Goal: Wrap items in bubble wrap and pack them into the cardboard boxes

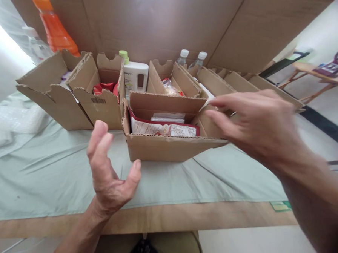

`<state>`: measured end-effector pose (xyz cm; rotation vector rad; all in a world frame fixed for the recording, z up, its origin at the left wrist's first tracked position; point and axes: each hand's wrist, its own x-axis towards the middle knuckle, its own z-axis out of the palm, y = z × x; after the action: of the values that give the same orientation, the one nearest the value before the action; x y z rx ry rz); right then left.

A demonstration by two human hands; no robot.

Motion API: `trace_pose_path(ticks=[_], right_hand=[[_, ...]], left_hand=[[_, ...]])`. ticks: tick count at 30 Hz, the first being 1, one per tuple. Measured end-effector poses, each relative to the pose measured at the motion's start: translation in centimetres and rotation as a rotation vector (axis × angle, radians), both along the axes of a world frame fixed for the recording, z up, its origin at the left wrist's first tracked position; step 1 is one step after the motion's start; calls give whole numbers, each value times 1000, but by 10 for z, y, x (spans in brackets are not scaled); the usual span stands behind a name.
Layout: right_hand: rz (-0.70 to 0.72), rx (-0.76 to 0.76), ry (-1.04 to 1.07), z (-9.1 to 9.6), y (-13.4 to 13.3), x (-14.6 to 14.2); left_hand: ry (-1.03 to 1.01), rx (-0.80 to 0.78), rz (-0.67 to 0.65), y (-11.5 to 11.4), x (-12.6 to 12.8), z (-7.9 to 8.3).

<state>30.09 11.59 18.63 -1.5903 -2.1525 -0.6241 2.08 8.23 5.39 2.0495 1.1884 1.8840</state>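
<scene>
A small open cardboard box point(164, 147) stands on the pale green cloth point(61, 177) in front of me. Inside it lie a red-edged patterned packet point(163, 129) and a white wrapped item point(167, 117). My left hand point(109, 171) hovers just left of the box, fingers spread and empty. My right hand point(254, 126) reaches in from the right, its fingers together at the box's right flap point(206, 119). Whether they pinch the flap is unclear.
Behind stand several more open cardboard boxes point(99, 96), one with red packets point(106, 87). A white bottle with a green cap point(135, 75), two clear bottles point(182, 58) and an orange bottle point(54, 28) stand before a big cardboard sheet point(166, 24). Bubble wrap point(12, 121) lies left.
</scene>
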Motion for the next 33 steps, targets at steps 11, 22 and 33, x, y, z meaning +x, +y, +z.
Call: trace_pose_path(ticks=[11, 22, 33], right_hand=[[105, -380, 1101, -136, -37, -7], [250, -181, 1060, -86, -125, -47], [41, 102, 1210, -109, -124, -25]], left_hand=[[-205, -630, -359, 9, 7, -26], [-433, -549, -337, -71, -24, 15], [-335, -613, -411, -74, 29, 11]])
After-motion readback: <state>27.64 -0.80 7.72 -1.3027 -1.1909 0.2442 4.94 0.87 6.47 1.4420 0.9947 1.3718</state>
